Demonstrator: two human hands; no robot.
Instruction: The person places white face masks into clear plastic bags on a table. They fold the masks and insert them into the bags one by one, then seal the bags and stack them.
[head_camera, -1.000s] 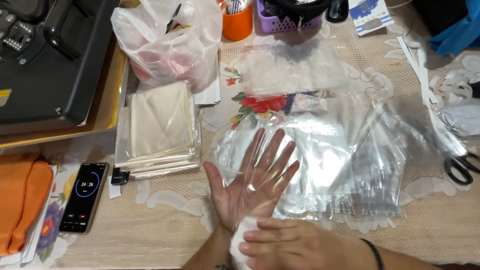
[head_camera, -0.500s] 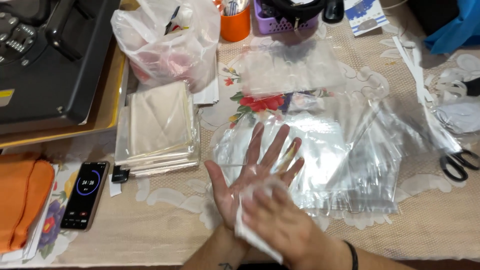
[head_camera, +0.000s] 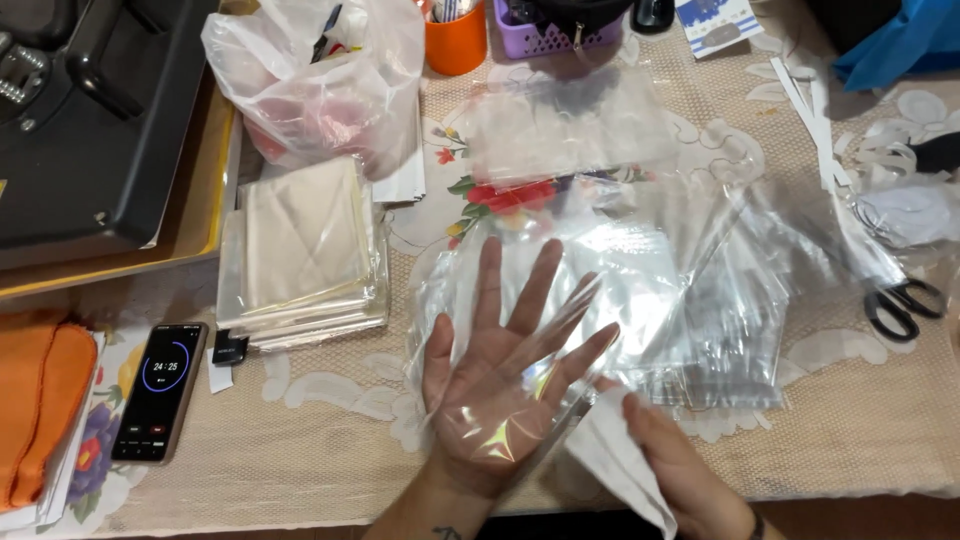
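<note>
Left hand (head_camera: 495, 390) is flat, palm up, fingers spread apart, slid inside a clear plastic bag (head_camera: 520, 330) near the front edge of the table (head_camera: 330, 470); bag film wraps over palm & fingers. Right hand (head_camera: 680, 475), low right, is pinched shut on a folded white cloth (head_camera: 615, 455), held just beside the bag's open mouth, touching the film. Bag lies on top of a loose pile of clear bags (head_camera: 720, 300) spread to the right & far side. Left of the hands: stack of packed beige items in sleeves (head_camera: 300, 250), then a phone (head_camera: 160, 390) w/ timer screen, then orange cloth (head_camera: 40, 400) at far left edge. Far left: black machine (head_camera: 90, 110). Far centre: crumpled plastic bag (head_camera: 320, 80), orange cup (head_camera: 455, 40). Scissors (head_camera: 900, 305) at right edge.
</note>
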